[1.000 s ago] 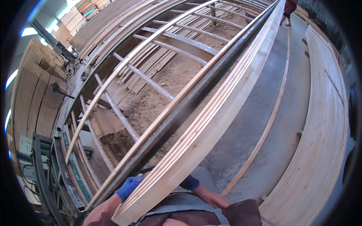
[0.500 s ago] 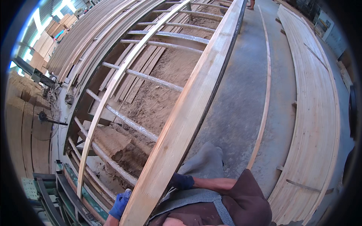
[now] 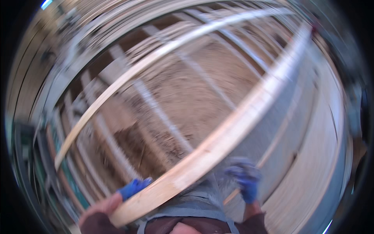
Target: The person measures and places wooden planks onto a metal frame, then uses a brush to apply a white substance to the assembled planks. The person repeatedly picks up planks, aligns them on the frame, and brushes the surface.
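A long pale wooden board point(image 3: 202, 162) runs from close in front of me to the far right, lying across the near side of a roller frame. My left hand point(image 3: 134, 188), in a blue glove, is closed at the far edge of the board near its close end. The board hides part of that hand. To the right of the board, apart from it, my right hand point(image 3: 244, 177) is raised over the floor side, also in a blue glove. Motion smears its fingers. A narrower wooden strip point(image 3: 113, 89) lies across the rollers farther off.
Metal rollers point(image 3: 163, 113) span the frame above a heap of sawdust point(image 3: 210, 66). A wide stack of planks point(image 3: 311, 156) lies on the right. Green machine framing point(image 3: 29, 163) stands at the left. More boards point(image 3: 113, 15) lie beyond the frame.
The view has swung, so the board now slants more to the right. My right hand has come out from beside the board and moved right. My left hand stays at the board's far edge.
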Available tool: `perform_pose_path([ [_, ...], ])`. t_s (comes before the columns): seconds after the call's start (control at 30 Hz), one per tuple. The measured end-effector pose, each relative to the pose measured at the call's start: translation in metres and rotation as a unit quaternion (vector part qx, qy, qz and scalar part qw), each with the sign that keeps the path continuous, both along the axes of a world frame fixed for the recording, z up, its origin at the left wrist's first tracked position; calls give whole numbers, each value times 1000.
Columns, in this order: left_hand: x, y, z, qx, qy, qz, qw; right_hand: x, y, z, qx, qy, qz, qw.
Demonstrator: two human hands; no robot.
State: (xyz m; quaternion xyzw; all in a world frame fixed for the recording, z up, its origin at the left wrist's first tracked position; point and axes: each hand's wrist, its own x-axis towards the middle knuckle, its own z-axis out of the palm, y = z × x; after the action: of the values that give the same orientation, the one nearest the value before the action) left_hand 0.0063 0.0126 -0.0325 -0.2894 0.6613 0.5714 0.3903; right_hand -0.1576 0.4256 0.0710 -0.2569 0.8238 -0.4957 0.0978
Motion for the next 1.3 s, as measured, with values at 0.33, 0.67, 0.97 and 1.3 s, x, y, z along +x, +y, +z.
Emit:
perform_pose_path([
  [0.33, -59, -31, 80, -444, 462, -134, 756, -75, -135, 4, 197, 316, 397, 839],
  [0.67, 5, 108, 103, -513, 458, -77, 722, -122, -156, -49, 152, 286, 452, 831],
  [0.97, 49, 109, 58, -720, 260, -24, 643, -125, -144, -47, 190, 379, 497, 757],
  [1.3, -1, 63, 85, -702, 260, -70, 660, -182, -145, -43, 187, 379, 498, 758],
])
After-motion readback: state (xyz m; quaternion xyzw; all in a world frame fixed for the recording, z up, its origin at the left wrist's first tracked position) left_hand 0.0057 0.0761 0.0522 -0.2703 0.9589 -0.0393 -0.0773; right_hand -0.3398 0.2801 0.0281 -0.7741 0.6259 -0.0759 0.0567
